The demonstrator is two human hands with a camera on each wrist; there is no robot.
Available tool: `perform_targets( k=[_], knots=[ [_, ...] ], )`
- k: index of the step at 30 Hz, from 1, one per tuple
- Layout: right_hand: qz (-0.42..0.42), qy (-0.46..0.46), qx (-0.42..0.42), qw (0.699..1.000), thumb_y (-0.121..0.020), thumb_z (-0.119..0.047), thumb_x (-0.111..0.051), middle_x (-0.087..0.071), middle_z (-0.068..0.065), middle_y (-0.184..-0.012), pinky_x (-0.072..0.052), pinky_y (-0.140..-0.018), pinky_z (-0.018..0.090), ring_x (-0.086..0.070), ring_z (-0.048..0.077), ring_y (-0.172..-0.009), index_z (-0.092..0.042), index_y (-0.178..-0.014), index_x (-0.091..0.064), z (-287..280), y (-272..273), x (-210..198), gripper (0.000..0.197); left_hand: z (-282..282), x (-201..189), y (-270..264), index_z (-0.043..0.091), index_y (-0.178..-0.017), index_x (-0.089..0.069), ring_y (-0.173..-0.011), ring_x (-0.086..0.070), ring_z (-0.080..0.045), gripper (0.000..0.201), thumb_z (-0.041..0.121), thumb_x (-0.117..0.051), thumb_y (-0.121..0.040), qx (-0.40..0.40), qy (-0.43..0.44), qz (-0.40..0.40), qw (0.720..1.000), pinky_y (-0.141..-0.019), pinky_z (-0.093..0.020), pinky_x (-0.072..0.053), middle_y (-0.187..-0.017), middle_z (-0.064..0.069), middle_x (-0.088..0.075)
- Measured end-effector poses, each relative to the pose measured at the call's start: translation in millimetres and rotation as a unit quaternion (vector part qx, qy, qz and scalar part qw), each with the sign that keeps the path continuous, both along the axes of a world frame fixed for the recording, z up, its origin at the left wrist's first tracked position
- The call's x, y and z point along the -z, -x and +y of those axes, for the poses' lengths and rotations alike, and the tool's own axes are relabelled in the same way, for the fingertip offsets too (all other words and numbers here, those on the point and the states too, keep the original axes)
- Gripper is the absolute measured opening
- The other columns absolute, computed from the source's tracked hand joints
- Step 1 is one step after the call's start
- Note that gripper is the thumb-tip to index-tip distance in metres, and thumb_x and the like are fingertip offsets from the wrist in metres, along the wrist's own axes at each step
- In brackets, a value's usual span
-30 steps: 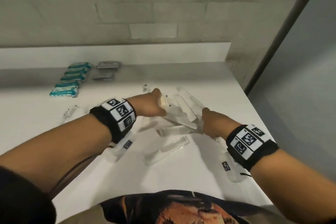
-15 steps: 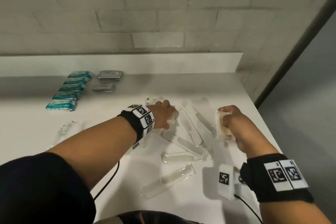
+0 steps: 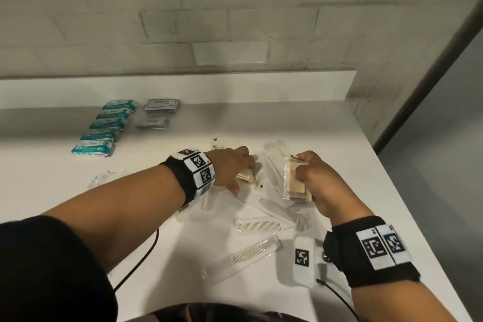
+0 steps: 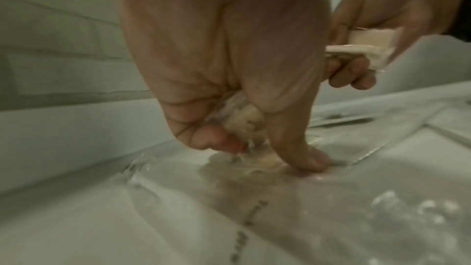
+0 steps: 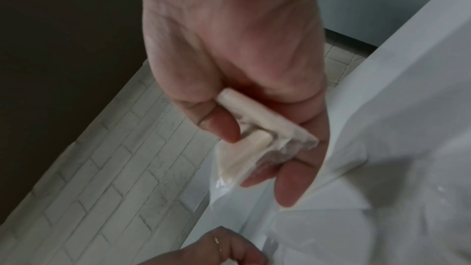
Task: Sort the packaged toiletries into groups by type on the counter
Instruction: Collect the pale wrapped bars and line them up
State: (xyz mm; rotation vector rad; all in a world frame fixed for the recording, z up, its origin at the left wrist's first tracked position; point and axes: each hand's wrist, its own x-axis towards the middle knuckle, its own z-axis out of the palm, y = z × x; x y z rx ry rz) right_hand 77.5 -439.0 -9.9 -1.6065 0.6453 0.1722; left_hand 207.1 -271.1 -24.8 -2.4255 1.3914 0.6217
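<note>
Soap packets are sitting stacked in the right hand while the left hand is pinching another off the counter, so slick wrappers risk slipping loose.

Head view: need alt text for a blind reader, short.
Over a white counter, the right hand holds wrapped beige soap bars while the left hand grips more wrapped soap in a pile of packaged combs. Teal packets sit in a row at back left beside grey sachets.
</note>
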Motion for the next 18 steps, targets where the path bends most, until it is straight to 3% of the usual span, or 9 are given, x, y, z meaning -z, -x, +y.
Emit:
perform_targets(
  k=[3, 6, 9, 11, 13, 14, 15, 17, 18],
  knots=[
    [-0.030, 0.003, -0.016, 0.999, -0.083, 0.004, -0.036, -0.054, 0.013, -0.095, -0.050, -0.068, 0.066, -0.061, 0.040, -0.076, -0.021, -0.100, -0.055, -1, 2, -1, 0.036, -3, 2, 2, 0.016, -0.133, -0.044, -0.106, -0.055, -0.025, 0.065, 0.033, -0.074, -0.078, -0.062, 0.024, 0.002, 0.998, -0.082, -0.032, -0.042, -0.126, -0.004, -0.046],
    [-0.051, 0.010, -0.012, 0.999, -0.081, 0.006, -0.036, -0.055, 0.011, -0.095, -0.051, -0.067, 0.063, -0.059, 0.043, -0.090, -0.022, -0.096, -0.057, -3, 2, 1, 0.038, -8, 0, 7, 0.016, -0.132, -0.043, -0.107, -0.056, -0.027, 0.055, 0.031, -0.065, -0.084, -0.087, 0.020, -0.001, 0.996, -0.082, -0.035, -0.045, -0.122, -0.004, -0.045],
    [-0.053, 0.004, 0.004, 0.999, -0.081, 0.005, -0.036, -0.055, 0.007, -0.093, -0.053, -0.062, 0.047, -0.059, 0.033, -0.082, -0.022, -0.094, -0.056, -5, 2, 3, 0.036, -8, 3, 12, 0.018, -0.129, -0.046, -0.108, -0.054, -0.025, 0.046, 0.023, -0.056, -0.084, -0.110, 0.080, -0.002, 0.991, -0.084, -0.036, -0.045, -0.119, -0.005, -0.051],
    [-0.060, 0.014, 0.009, 0.998, -0.079, 0.002, -0.038, -0.056, 0.005, -0.092, -0.047, -0.065, 0.036, -0.055, 0.023, -0.078, -0.023, -0.091, -0.056, -6, 2, 4, 0.034, -8, 4, 13, 0.012, -0.111, -0.050, -0.100, -0.056, -0.028, 0.029, 0.023, -0.054, -0.083, -0.141, 0.137, -0.009, 0.980, -0.078, -0.035, -0.045, -0.103, -0.006, -0.055],
    [-0.077, 0.018, -0.001, 0.997, -0.077, 0.004, -0.038, -0.057, 0.006, -0.096, -0.044, -0.065, 0.029, -0.053, 0.020, -0.078, -0.025, -0.090, -0.056, -4, 1, 0, 0.037, -9, 0, 17, 0.013, -0.093, -0.047, -0.085, -0.054, -0.025, 0.016, 0.023, -0.055, -0.084, -0.215, 0.242, 0.023, 0.946, -0.066, -0.031, -0.040, -0.084, 0.000, -0.050],
    [-0.089, 0.020, -0.006, 0.996, -0.077, 0.008, -0.036, -0.058, 0.006, -0.096, -0.043, -0.062, 0.028, -0.053, 0.019, -0.078, -0.025, -0.090, -0.056, -2, 0, -3, 0.040, -9, -4, 21, 0.014, -0.092, -0.047, -0.080, -0.053, -0.022, 0.013, 0.020, -0.055, -0.085, -0.268, 0.308, 0.068, 0.910, -0.063, -0.030, -0.039, -0.080, 0.002, -0.050],
    [-0.098, 0.020, -0.008, 0.995, -0.077, 0.011, -0.035, -0.059, 0.007, -0.096, -0.043, -0.059, 0.027, -0.054, 0.019, -0.077, -0.025, -0.091, -0.056, 1, -3, -6, 0.044, -10, -8, 26, 0.015, -0.096, -0.050, -0.080, -0.056, -0.022, 0.013, 0.016, -0.056, -0.085, -0.325, 0.378, 0.145, 0.855, -0.065, -0.029, -0.044, -0.081, 0.002, -0.054],
    [-0.124, 0.001, -0.012, 0.992, -0.077, 0.015, -0.033, -0.062, 0.007, -0.094, -0.047, -0.056, 0.025, -0.059, 0.018, -0.075, -0.023, -0.093, -0.056, 9, -6, -16, 0.047, -10, -18, 42, 0.013, -0.116, -0.053, -0.094, -0.064, -0.028, 0.037, 0.005, -0.056, -0.080, -0.392, 0.495, 0.369, 0.683, -0.075, -0.038, -0.057, -0.097, -0.005, -0.065],
    [-0.138, -0.010, -0.014, 0.990, -0.077, 0.016, -0.033, -0.063, 0.006, -0.095, -0.050, -0.056, 0.026, -0.062, 0.018, -0.076, -0.022, -0.095, -0.055, 14, -7, -22, 0.047, -8, -22, 51, 0.009, -0.125, -0.050, -0.098, -0.065, -0.032, 0.049, 0.003, -0.054, -0.077, -0.395, 0.524, 0.450, 0.606, -0.074, -0.043, -0.059, -0.104, -0.011, -0.065]
  ],
)
